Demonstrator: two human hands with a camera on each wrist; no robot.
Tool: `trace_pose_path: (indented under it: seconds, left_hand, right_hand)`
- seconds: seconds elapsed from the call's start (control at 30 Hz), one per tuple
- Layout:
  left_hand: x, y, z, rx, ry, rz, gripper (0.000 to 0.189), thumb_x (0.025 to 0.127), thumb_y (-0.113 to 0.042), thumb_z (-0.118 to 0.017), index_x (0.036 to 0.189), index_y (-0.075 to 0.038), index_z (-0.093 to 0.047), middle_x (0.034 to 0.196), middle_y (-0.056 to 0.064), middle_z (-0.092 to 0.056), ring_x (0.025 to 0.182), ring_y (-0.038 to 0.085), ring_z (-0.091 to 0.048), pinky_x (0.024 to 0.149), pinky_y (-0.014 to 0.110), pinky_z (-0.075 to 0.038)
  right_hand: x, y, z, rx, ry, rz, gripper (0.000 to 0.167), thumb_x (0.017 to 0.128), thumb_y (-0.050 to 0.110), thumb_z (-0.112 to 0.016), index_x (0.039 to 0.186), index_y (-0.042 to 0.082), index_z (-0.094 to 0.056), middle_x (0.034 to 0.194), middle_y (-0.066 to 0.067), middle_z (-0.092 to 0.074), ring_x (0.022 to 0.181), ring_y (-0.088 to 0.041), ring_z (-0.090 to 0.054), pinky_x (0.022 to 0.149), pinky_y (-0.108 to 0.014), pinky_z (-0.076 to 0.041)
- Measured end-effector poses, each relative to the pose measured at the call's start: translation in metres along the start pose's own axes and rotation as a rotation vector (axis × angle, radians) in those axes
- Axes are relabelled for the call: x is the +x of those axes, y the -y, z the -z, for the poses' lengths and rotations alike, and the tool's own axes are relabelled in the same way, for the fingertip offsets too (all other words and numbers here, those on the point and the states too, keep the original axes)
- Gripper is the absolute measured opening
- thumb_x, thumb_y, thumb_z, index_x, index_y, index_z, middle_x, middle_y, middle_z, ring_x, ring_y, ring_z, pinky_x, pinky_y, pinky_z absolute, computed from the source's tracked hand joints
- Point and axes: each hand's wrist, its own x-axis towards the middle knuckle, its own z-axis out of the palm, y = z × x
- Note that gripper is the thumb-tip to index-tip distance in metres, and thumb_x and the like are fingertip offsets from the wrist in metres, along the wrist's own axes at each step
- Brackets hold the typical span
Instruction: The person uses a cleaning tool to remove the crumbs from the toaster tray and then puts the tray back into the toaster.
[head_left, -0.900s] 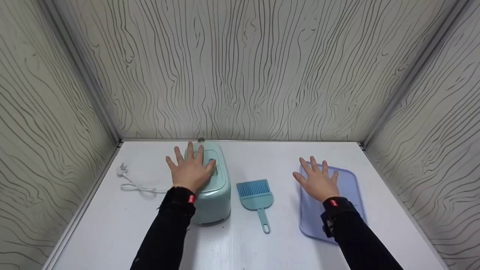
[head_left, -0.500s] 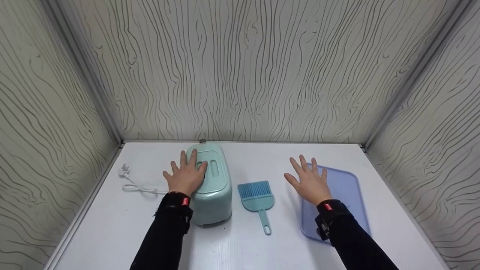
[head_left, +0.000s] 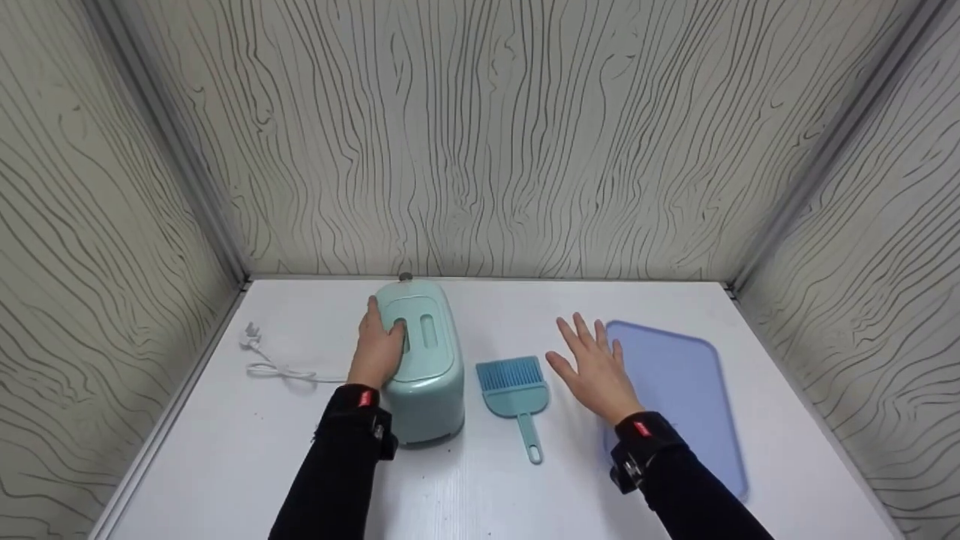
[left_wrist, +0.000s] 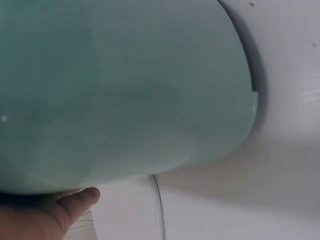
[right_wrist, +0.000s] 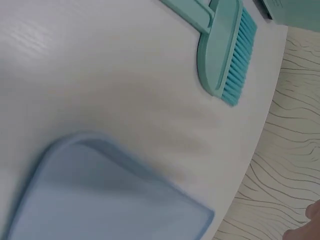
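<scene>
A mint-green two-slot toaster (head_left: 425, 405) stands upright on the table, left of centre. My left hand (head_left: 377, 351) grips its upper left edge: the thumb lies on top by a slot and the fingers bend down the left side, mostly hidden. The left wrist view shows the toaster's smooth end wall (left_wrist: 125, 90) with part of the hand (left_wrist: 45, 220) below it. My right hand (head_left: 596, 375) hovers with spread fingers beside the tray's left edge, holding nothing. Between toaster and tray lies a teal hand brush (head_left: 516, 401), bristles away from me.
A blue-lilac tray (head_left: 686, 382) lies flat on the right. The toaster's white cord and plug (head_left: 281, 370) lie to its left. Small dark crumbs dot the white tabletop (head_left: 457, 487) in front of the toaster. Wood-grain panels wall in the back and both sides.
My left hand has gone from lying spread over the toaster's top to holding its left edge. My right hand has moved left, off the tray's middle. Brush and tray stay put.
</scene>
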Motion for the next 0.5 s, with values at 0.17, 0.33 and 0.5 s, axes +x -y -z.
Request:
trace_pose_path:
  seconds: [0.17, 0.33, 0.5]
  left_hand:
    - [0.002, -0.001, 0.002, -0.088, -0.018, -0.002, 0.076, 0.104, -0.024, -0.041, 0.161, 0.002, 0.004, 0.168, 0.027, -0.005, 0.156, 0.039, -0.007, 0.126, 0.050, -0.012]
    - [0.000, -0.001, 0.000, -0.125, -0.034, -0.027, 0.076, 0.104, -0.022, -0.042, 0.161, 0.002, 0.002, 0.168, 0.027, -0.005, 0.156, 0.039, -0.007, 0.126, 0.050, -0.011]
    - [-0.004, 0.001, -0.004, -0.153, -0.045, -0.012, 0.076, 0.104, -0.022, -0.043, 0.161, 0.001, 0.001, 0.168, 0.026, -0.005, 0.156, 0.039, -0.006, 0.126, 0.050, -0.010]
  right_hand:
    - [-0.001, 0.011, -0.018, 0.117, -0.024, 0.017, 0.070, 0.104, 0.047, -0.053, 0.161, 0.012, -0.031, 0.168, -0.018, -0.022, 0.154, -0.046, -0.011, 0.120, -0.068, -0.011]
    - [-0.006, 0.020, -0.036, 0.285, -0.004, -0.014, 0.071, 0.105, 0.046, -0.052, 0.162, 0.013, -0.027, 0.169, -0.016, -0.020, 0.155, -0.043, -0.012, 0.121, -0.064, -0.015]
    - [-0.013, 0.035, -0.055, 0.441, 0.047, -0.057, 0.071, 0.107, 0.046, -0.049, 0.163, 0.011, -0.023, 0.169, -0.015, -0.019, 0.155, -0.037, -0.016, 0.123, -0.056, -0.018]
